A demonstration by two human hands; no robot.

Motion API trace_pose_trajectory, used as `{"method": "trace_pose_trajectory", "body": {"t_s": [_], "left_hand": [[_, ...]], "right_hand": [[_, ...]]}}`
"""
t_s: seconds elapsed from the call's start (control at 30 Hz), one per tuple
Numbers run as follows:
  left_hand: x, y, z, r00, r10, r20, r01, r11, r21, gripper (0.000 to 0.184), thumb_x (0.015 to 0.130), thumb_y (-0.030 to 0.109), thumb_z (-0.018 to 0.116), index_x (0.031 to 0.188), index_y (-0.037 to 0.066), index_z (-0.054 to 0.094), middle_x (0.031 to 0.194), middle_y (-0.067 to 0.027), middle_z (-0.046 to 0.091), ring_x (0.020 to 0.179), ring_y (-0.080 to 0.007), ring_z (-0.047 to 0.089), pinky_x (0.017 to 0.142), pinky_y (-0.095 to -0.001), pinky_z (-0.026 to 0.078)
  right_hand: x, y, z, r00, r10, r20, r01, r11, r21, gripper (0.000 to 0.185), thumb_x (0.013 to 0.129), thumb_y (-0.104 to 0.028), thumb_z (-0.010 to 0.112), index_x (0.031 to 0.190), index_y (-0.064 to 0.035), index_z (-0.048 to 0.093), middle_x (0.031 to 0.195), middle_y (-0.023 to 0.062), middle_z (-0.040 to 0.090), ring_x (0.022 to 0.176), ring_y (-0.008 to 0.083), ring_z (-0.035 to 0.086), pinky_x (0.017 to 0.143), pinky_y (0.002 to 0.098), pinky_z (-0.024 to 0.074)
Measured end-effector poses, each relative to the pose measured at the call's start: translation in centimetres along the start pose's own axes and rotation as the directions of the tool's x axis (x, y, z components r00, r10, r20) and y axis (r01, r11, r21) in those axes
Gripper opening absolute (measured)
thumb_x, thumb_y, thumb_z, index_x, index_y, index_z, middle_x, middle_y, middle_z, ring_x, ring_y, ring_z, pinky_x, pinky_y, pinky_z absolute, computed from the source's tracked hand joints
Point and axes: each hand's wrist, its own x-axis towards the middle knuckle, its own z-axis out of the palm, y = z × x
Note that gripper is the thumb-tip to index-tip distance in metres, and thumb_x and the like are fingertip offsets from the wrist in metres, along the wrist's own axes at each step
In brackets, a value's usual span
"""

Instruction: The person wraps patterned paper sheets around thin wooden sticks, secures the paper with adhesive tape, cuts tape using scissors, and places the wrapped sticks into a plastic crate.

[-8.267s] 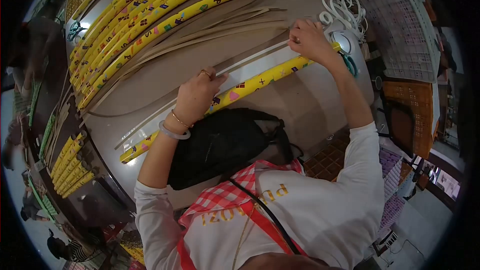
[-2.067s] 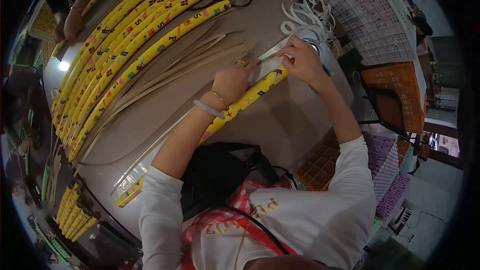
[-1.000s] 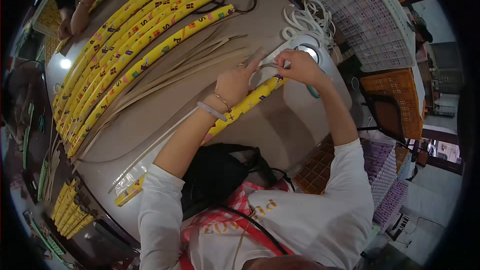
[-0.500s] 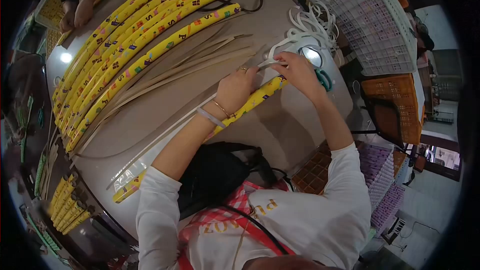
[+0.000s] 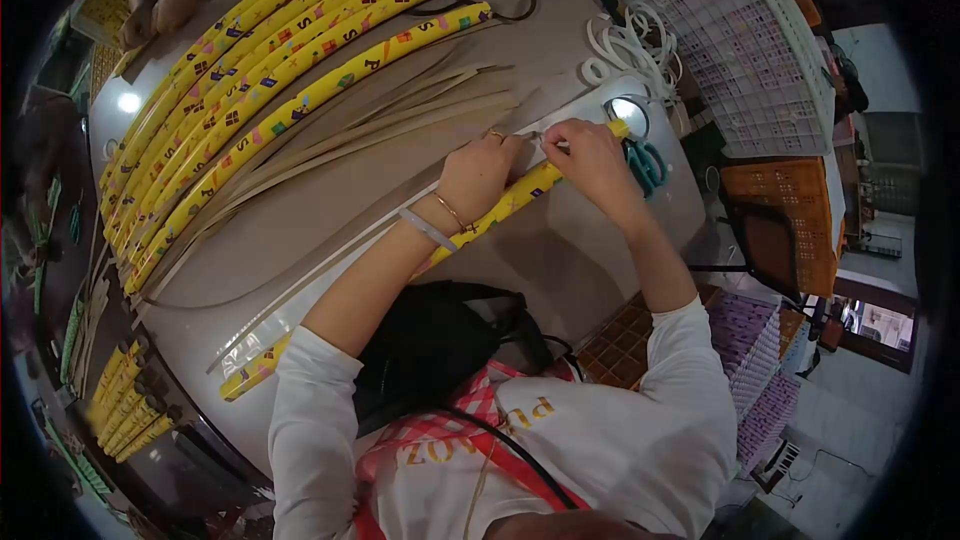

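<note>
My left hand (image 5: 480,175) is closed over a thin pale strip (image 5: 375,237) that runs back along the table towards the lower left. Close to it, my right hand (image 5: 588,158) pinches with thumb and forefinger at the strip's end; what exactly lies between those fingertips is too small to make out. Beneath both hands a yellow printed tube (image 5: 515,202) lies lengthwise, partly hidden by my left wrist. Teal-handled scissors (image 5: 648,165) rest just right of my right hand. Beyond the hands is a loose heap of white tape (image 5: 640,52).
Several long yellow printed tubes (image 5: 300,105) curve across the table's far left, beside loose tan strips (image 5: 330,145). A black bag (image 5: 430,350) is at the near edge. White plastic crates (image 5: 735,45) stand at right. Another person's hands (image 5: 155,20) are at the upper left.
The white tape that ran from the heap to my fingers is no longer between my hands. My right hand has turned slightly and moved nearer me, exposing more of the scissors and tube end.
</note>
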Motion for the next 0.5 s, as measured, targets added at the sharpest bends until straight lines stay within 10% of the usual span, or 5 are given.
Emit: {"method": "trace_pose_trajectory", "body": {"t_s": [0.5], "left_hand": [[-0.1, 0.1, -0.3, 1.0, 0.028, -0.007, -0.028, 1.0, 0.006, 0.022, 0.072, 0.012, 0.06, 0.092, 0.006, 0.053, 0.087, -0.0122, 0.057, 0.081, -0.0292, 0.059, 0.064, -0.0397, 0.051]], "right_hand": [[-0.4, -1.5, -1.2, 0.981, 0.132, 0.14, -0.156, 0.972, 0.176, 0.011, 0.074, -0.015, 0.062, 0.074, -0.0036, 0.062, 0.073, 0.0123, 0.063, 0.069, 0.0319, 0.061, 0.07, 0.0397, 0.0469]]}}
